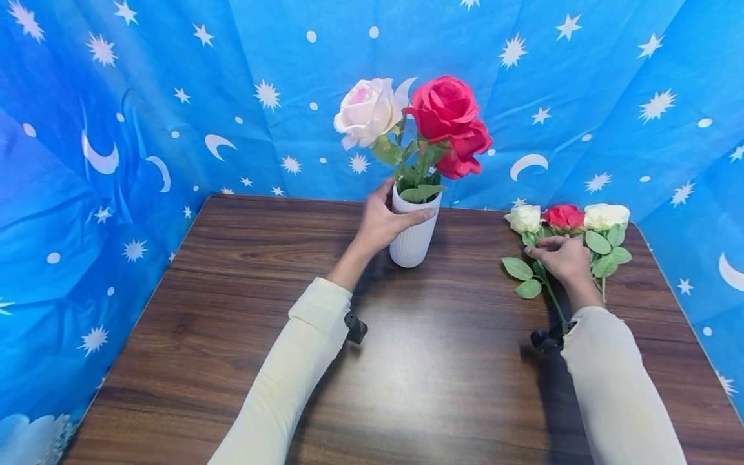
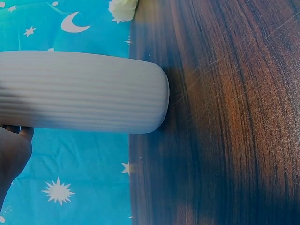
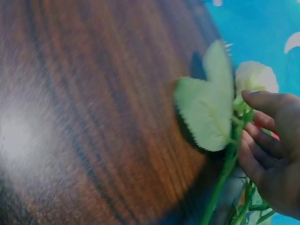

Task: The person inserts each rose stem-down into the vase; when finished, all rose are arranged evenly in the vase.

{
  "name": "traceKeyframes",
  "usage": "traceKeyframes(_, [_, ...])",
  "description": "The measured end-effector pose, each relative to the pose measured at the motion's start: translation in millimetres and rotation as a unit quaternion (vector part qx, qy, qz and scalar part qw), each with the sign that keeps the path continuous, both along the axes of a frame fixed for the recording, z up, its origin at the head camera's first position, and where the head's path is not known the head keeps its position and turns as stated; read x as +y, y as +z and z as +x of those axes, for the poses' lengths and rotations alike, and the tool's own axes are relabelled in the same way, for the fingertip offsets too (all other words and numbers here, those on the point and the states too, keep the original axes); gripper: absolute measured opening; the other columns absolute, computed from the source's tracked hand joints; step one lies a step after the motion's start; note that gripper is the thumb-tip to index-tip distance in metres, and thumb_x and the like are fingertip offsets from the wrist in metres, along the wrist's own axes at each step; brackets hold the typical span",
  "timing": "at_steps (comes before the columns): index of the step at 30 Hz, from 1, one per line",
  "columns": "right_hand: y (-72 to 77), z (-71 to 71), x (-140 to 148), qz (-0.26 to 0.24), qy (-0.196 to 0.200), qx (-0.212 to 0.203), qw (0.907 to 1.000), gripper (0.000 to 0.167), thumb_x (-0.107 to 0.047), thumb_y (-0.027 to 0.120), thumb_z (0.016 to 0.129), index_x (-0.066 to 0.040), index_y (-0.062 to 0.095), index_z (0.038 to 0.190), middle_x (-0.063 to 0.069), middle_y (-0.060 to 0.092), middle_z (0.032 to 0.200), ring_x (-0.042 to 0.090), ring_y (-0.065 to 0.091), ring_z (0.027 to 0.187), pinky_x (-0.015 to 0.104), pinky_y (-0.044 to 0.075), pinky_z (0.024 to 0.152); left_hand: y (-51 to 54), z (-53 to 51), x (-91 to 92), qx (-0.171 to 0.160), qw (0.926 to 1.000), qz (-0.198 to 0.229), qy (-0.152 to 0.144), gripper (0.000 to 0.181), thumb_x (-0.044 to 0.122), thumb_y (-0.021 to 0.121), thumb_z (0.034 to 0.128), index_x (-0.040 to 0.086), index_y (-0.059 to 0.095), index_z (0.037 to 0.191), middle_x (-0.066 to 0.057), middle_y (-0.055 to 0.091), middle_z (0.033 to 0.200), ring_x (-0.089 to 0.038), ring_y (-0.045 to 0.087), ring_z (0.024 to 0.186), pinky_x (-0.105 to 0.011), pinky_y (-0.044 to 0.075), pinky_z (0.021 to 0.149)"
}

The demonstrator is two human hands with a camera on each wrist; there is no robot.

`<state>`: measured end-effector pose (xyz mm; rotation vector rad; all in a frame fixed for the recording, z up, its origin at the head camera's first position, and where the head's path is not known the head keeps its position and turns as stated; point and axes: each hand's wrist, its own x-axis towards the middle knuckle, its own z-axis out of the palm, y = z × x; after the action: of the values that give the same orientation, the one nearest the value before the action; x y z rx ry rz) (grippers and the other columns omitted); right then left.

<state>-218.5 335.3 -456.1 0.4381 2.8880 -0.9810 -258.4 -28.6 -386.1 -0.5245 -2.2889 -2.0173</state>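
Note:
A white ribbed vase (image 1: 411, 242) stands upright near the table's back edge, holding a pale pink rose (image 1: 367, 111) and red roses (image 1: 446, 108). My left hand (image 1: 380, 223) grips its upper part, thumb across the front; the left wrist view shows the vase (image 2: 89, 91) and part of the hand (image 2: 14, 152). At the right, my right hand (image 1: 564, 258) pinches the stem of a white rose (image 1: 525, 219) just under the bloom. The right wrist view shows this hand (image 3: 276, 140) with fingers curled at the green stem (image 3: 225, 173), beside the white bloom (image 3: 255, 77).
A smaller red rose (image 1: 564, 217) and another white rose (image 1: 606, 217) lie beside the right hand near the back right corner. The brown wooden table (image 1: 232, 271) is backed by a blue cloth (image 1: 279, 39) with stars and moons.

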Motion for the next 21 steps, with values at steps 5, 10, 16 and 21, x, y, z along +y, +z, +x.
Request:
traceKeyframes(5, [-1.0, -2.3, -0.3, 0.034, 0.02, -0.016, 0.9991, 0.046, -0.03, 0.068, 0.095, 0.006, 0.066, 0.123, 0.03, 0.069, 0.12, 0.057, 0.043, 0.129, 0.064, 0.038, 0.107, -0.1, 0.0, 0.7, -0.002, 1.0, 0.002, 0.002, 0.075, 0.017, 0.086, 0.0777, 0.005, 0.052, 0.143, -0.014, 0.066, 0.133, -0.023, 0.066, 0.117, -0.038, 0.056, 0.102])
traceKeyframes(10, [-1.2, -5.9, -0.3, 0.068, 0.036, -0.01, 0.997, 0.039, -0.02, 0.067, 0.093, 0.006, 0.067, 0.121, 0.03, 0.069, 0.115, 0.057, 0.049, 0.122, 0.064, 0.04, 0.103, 0.3, 0.4, 0.8, 0.0, 1.0, -0.002, 0.003, 0.075, 0.017, 0.086, 0.078, 0.005, 0.052, 0.143, -0.013, 0.067, 0.132, -0.022, 0.067, 0.116, -0.038, 0.056, 0.102])
traceKeyframes(16, [-0.3, -8.5, -1.1, 0.086, 0.039, -0.021, 0.9953, 0.041, -0.02, 0.065, 0.094, 0.006, 0.064, 0.126, 0.034, 0.064, 0.124, 0.062, 0.044, 0.125, 0.066, 0.04, 0.105, 1.3, 0.8, 0.2, 0.003, 1.0, -0.003, 0.004, 0.074, 0.016, 0.086, 0.0781, 0.005, 0.052, 0.143, -0.014, 0.067, 0.132, -0.023, 0.067, 0.116, -0.039, 0.057, 0.101])
traceKeyframes(21, [3.2, -8.9, -1.6, 0.087, 0.036, -0.039, 0.9948, 0.047, -0.021, 0.065, 0.095, 0.008, 0.06, 0.132, 0.038, 0.057, 0.132, 0.065, 0.039, 0.129, 0.068, 0.037, 0.109, 1.2, 0.0, 0.3, 0.006, 1.0, -0.003, 0.002, 0.075, 0.016, 0.086, 0.078, 0.005, 0.052, 0.143, -0.014, 0.067, 0.132, -0.023, 0.067, 0.115, -0.038, 0.057, 0.101])
